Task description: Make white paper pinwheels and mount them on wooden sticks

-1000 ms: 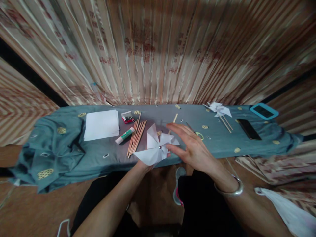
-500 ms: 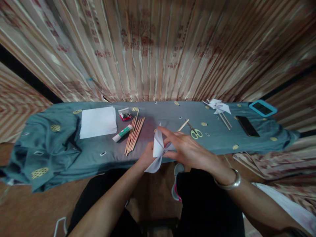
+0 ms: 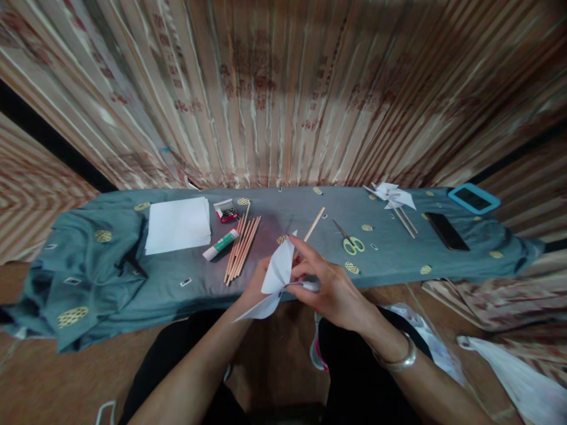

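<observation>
A white paper pinwheel (image 3: 277, 276) is between my two hands, just over the table's front edge. My left hand (image 3: 256, 285) grips it from behind, its fingers mostly hidden by the paper blades. My right hand (image 3: 330, 286) pinches near the pinwheel's centre with thumb and fingers, a blade showing beside the thumb. A thin wooden stick (image 3: 315, 223) points away from the pinwheel toward the back; where it joins is hidden behind the paper and fingers. Green-handled scissors (image 3: 353, 244) lie to the right of the stick.
On the cloth-covered table (image 3: 199, 298) lie a white paper stack (image 3: 178, 224), a red box of small pins (image 3: 225, 211), a glue stick (image 3: 220, 245) and several wooden sticks (image 3: 242, 248). At right are paper pinwheels (image 3: 392, 195), a phone (image 3: 444, 231) and a blue-framed tablet (image 3: 473, 198).
Both hands have shifted slightly left with the pinwheel, which has turned. The stick now angles more steeply, away from the scissors. My right index finger has come down closer to the paper.
</observation>
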The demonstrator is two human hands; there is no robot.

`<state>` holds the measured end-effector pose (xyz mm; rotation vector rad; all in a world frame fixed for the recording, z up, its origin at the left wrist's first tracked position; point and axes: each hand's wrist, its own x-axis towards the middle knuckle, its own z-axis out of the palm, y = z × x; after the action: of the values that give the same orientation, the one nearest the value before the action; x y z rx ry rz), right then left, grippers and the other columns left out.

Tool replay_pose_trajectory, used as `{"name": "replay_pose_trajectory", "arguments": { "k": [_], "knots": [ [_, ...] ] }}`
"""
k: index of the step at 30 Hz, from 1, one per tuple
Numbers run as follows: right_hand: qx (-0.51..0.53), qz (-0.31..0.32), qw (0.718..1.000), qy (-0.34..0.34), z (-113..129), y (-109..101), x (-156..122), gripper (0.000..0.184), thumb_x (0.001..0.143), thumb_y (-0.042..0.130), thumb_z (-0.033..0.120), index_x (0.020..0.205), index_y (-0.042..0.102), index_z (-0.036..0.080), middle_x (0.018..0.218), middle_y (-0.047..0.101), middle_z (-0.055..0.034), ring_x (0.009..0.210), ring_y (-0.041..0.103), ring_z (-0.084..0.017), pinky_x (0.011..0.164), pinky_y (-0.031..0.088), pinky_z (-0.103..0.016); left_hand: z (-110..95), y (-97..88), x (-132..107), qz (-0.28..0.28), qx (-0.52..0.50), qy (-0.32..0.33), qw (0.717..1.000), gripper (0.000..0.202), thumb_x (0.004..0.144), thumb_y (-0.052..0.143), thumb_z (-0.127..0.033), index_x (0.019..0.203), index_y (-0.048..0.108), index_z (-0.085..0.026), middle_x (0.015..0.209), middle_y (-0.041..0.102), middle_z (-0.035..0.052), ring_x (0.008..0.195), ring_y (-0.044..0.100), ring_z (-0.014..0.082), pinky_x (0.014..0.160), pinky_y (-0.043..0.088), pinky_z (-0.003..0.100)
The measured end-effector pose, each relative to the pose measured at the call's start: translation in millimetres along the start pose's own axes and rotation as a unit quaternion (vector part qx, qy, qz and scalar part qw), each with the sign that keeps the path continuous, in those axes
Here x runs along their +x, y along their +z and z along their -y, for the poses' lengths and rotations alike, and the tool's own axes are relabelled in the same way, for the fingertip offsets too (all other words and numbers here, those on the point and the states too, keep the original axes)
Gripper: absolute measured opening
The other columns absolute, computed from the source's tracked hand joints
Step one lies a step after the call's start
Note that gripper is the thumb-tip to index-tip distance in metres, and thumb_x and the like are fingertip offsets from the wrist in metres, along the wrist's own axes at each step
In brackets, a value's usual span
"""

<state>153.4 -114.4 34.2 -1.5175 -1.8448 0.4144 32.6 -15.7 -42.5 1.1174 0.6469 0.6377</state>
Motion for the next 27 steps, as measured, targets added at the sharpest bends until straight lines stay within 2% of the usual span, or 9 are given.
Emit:
{"name": "replay_pose_trajectory", "arguments": {
  "k": [3,6,8,10,14,17,21,24,27],
  "knots": [
    [-0.017,-0.08,0.997,-0.013,6,-2,-6,0.08,0.083,0.065,0.014,0.15,0.022,0.024,0.086,0.074,0.0029,0.085,0.071,-0.015,0.09,0.054,-0.035,-21,-2.6,-3,-0.021,-0.076,-0.031,0.996,0.04,0.058,0.082,-0.038,0.087,0.075,-0.012,0.071,0.071,0.0046,0.059,0.06,0.0147,0.057,0.047,0.025],
    [-0.036,-0.171,0.983,-0.059,8,-13,-5,0.081,0.085,0.065,0.015,0.151,0.02,0.026,0.089,0.075,0.0019,0.086,0.072,-0.015,0.09,0.056,-0.034,-35,-9.5,-3,-0.069,-0.075,-0.009,0.995,0.041,0.054,0.085,-0.041,0.083,0.078,-0.014,0.077,0.072,0.0054,0.059,0.057,0.0125,0.055,0.043,0.022],
    [-0.052,-0.225,0.97,-0.07,8,-23,-1,0.08,0.085,0.066,0.016,0.151,0.022,0.026,0.09,0.075,0.0015,0.086,0.072,-0.015,0.087,0.057,-0.032,-38,-14.1,-2,-0.084,-0.051,0.017,0.995,0.038,0.056,0.084,-0.043,0.083,0.079,-0.016,0.079,0.072,0.005,0.062,0.056,0.0121,0.056,0.042,0.022],
    [-0.062,-0.263,0.961,-0.054,7,-34,5,0.08,0.084,0.067,0.016,0.151,0.024,0.025,0.09,0.076,0.0014,0.088,0.073,-0.016,0.085,0.059,-0.03,-39,-16.5,-1,-0.089,-0.037,0.031,0.995,0.037,0.062,0.081,-0.045,0.087,0.079,-0.017,0.073,0.071,0.0043,0.061,0.055,0.0118,0.057,0.041,0.022],
    [-0.084,-0.302,0.949,-0.024,6,-51,14,0.079,0.084,0.069,0.018,0.15,0.027,0.025,0.093,0.076,0.0005,0.086,0.074,-0.017,0.08,0.061,-0.028,-40,-15.9,1,-0.115,-0.035,0.071,0.99,0.034,0.061,0.081,-0.041,0.085,0.079,-0.017,0.072,0.07,0.0033,0.057,0.049,0.0096,0.055,0.037,0.021],
    [-0.119,-0.301,0.945,-0.048,7,-56,17,0.077,0.084,0.068,0.018,0.149,0.028,0.024,0.092,0.076,-0.0002,0.086,0.074,-0.018,0.08,0.061,-0.03,-47,-17.1,5,-0.161,-0.066,0.079,0.982,0.034,0.057,0.084,-0.039,0.083,0.079,-0.018,0.074,0.072,0.0027,0.057,0.05,0.0091,0.055,0.038,0.021],
    [-0.172,-0.233,0.947,-0.137,4,-41,14,0.078,0.087,0.061,0.012,0.152,0.019,0.018,0.093,0.075,-0.0045,0.081,0.071,-0.02,0.077,0.059,-0.034,-63,-21.4,5,-0.208,-0.104,0.082,0.969,0.038,0.055,0.086,-0.038,0.087,0.078,-0.019,0.083,0.075,0.0039,0.065,0.059,0.0116,0.064,0.045,0.024],
    [-0.188,-0.16,0.951,-0.186,-7,-20,5,0.079,0.088,0.054,0.006,0.154,0.01,0.013,0.089,0.074,-0.0065,0.074,0.068,-0.02,0.07,0.058,-0.036,-70,-20.0,-2,-0.169,-0.078,0.082,0.979,0.034,0.061,0.084,-0.038,0.089,0.078,-0.019,0.087,0.077,0.0064,0.081,0.067,0.0181,0.076,0.05,0.029],
    [-0.182,-0.134,0.959,-0.169,-23,-2,-4,0.078,0.089,0.049,0.004,0.154,0.006,0.011,0.087,0.073,-0.0067,0.071,0.065,-0.02,0.067,0.057,-0.036,-69,-14.6,-10,-0.109,-0.042,0.058,0.991,0.032,0.067,0.08,-0.04,0.089,0.077,-0.018,0.093,0.077,0.0094,0.091,0.07,0.0245,0.083,0.052,0.035]
  ]
}}
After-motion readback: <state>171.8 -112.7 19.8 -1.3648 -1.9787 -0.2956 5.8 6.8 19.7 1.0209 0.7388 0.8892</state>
